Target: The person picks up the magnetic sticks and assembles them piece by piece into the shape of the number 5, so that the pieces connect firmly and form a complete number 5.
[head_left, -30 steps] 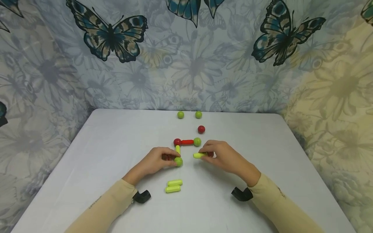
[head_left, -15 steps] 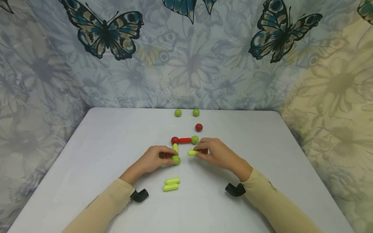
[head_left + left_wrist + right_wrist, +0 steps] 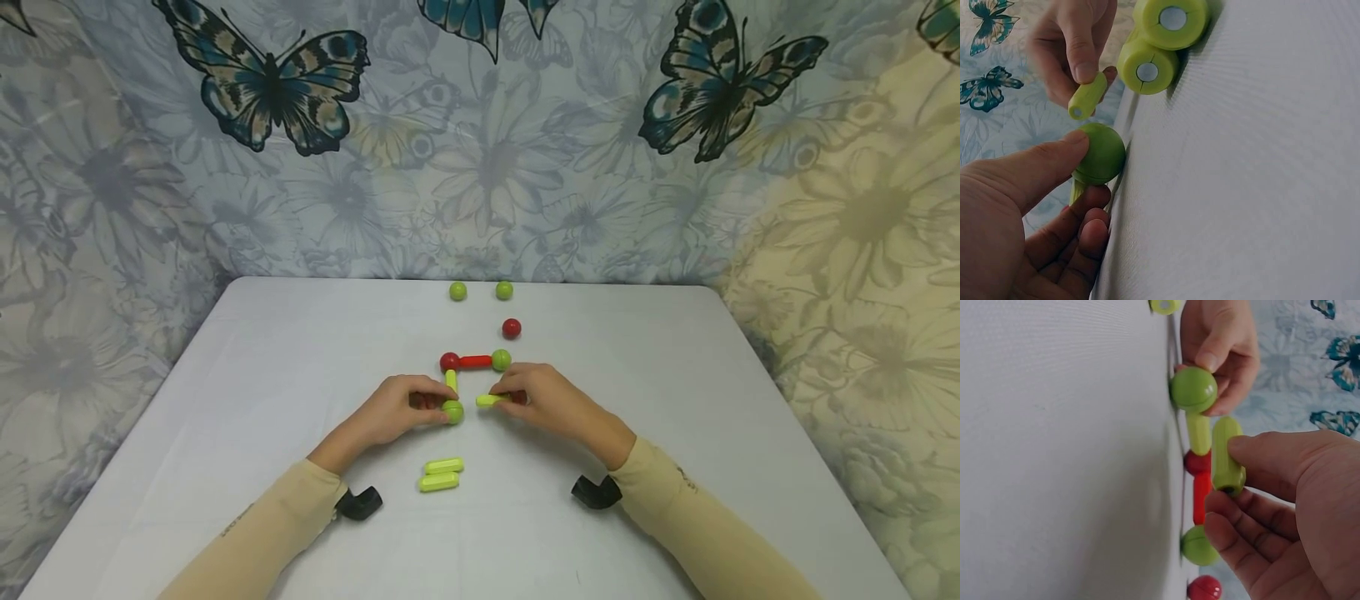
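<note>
My left hand (image 3: 397,408) pinches a green ball (image 3: 1102,154) between thumb and fingers. A yellow-green rod (image 3: 452,380) runs from that ball to a red ball (image 3: 449,361). From the red ball a red rod (image 3: 476,362) reaches right to another green ball (image 3: 501,360), so the joined pieces form a bent chain. My right hand (image 3: 551,406) grips a loose yellow-green rod (image 3: 1227,455) between thumb and fingers. Its free end points left at the ball in my left hand, a small gap apart. A pale metallic disc shows on that end in the left wrist view.
Two yellow-green rods (image 3: 441,473) lie side by side on the white table (image 3: 300,333), nearer than the hands. Farther back are a loose red ball (image 3: 512,328) and two green balls (image 3: 458,291) by the table's far edge. A patterned butterfly wall (image 3: 495,183) stands behind.
My right hand has moved left with its rod, bringing it closer to the green ball in my left hand. The left hand keeps its hold. The head view has shifted slightly.
</note>
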Demonstrator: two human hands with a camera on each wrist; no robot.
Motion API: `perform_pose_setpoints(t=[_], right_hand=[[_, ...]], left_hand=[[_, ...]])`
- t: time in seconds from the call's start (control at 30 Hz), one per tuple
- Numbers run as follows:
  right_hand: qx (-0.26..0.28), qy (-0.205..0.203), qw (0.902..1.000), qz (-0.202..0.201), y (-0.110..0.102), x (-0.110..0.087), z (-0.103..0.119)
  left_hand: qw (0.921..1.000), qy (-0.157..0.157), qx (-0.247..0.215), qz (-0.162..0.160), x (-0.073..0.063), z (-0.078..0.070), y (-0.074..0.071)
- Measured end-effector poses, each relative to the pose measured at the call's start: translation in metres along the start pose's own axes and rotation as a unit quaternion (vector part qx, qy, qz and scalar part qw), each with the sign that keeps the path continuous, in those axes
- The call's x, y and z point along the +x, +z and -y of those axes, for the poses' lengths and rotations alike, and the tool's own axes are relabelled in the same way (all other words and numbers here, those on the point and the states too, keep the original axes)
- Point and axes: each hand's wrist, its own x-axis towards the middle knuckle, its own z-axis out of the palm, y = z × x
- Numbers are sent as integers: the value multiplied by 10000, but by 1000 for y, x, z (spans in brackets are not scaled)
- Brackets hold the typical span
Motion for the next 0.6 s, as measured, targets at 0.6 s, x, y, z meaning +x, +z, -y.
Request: perform_pose_setpoints(t=[0.6], right_hand=[[47, -95, 9999, 27, 23, 3, -4]], left_hand=[[9999, -106, 44, 12, 1, 0, -1]])
